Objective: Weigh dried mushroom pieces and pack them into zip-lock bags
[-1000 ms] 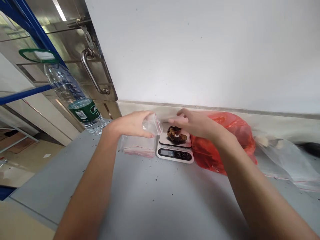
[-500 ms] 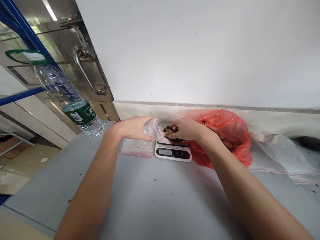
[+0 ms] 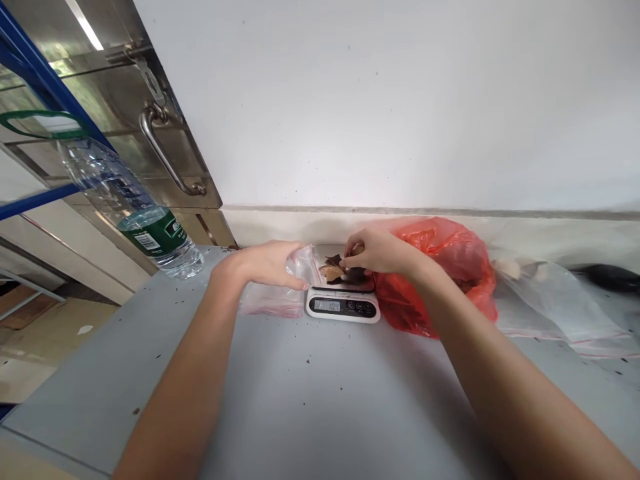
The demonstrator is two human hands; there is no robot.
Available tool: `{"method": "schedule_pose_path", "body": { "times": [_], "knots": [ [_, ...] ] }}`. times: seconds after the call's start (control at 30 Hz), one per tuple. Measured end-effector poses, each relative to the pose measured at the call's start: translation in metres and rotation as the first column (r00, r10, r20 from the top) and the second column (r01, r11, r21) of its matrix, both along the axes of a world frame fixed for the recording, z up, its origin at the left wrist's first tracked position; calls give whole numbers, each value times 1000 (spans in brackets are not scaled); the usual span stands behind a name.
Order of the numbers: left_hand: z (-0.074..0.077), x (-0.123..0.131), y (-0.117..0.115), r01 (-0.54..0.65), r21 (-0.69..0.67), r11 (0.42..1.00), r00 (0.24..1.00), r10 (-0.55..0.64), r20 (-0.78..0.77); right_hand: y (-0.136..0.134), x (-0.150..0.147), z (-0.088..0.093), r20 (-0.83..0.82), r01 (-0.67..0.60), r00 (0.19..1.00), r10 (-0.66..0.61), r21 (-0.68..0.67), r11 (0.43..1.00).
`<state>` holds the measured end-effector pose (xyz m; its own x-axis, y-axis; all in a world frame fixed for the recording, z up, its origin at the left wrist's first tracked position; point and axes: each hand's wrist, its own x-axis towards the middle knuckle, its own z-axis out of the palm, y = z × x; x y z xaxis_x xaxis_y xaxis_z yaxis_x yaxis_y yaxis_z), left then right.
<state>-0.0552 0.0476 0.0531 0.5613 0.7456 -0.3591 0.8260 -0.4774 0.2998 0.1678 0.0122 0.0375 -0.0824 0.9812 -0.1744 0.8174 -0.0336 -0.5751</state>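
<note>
Two hands work at the scale [image 3: 343,305]: my left hand [image 3: 265,263] pinches a small clear bag [image 3: 304,265] just left of it, and my right hand [image 3: 380,252] grips dried pieces [image 3: 331,272] above its plate.

Bright, even light; plain white wall [image 3: 375,100] near washed out. Strip-lamp glare streak [image 3: 84,25] on brushed steel cabinet door [image 3: 120,80]. Faint soft shadows under forearms on matte grey tabletop [image 3: 320,400]. Wide-angle bending at left edge. Right hand [image 3: 380,252] slightly soft; centre otherwise sharp.
</note>
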Motion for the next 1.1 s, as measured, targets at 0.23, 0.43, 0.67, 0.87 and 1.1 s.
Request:
{"method": "schedule_pose_path", "body": {
  "times": [0.23, 0.43, 0.67, 0.87, 1.1],
  "knots": [
    [2, 7, -7, 66, -43, 997, 959, -52, 280, -10, -4, 15, -554, -3, 825, 116, 201, 980],
    [5, 3, -8, 119, 0, 993, 892, -107, 440, -14, -16, 18, -670, -80, 708, 226, 242, 967],
    [14, -14, -7, -42, -38, 998, 962, 50, 268, -14, -10, 17, -267, 95, 963, -27, 243, 966],
    [14, -15, -6, -128, 39, 991, 991, 127, 44, -4, -23, -8, 74, -91, 993, 89, 27, 995],
    [8, -9, -2, -97, 33, 995, 994, 99, -49, -1, -11, -11, -30, -80, 996, 81, 39, 996]
  ]
}}
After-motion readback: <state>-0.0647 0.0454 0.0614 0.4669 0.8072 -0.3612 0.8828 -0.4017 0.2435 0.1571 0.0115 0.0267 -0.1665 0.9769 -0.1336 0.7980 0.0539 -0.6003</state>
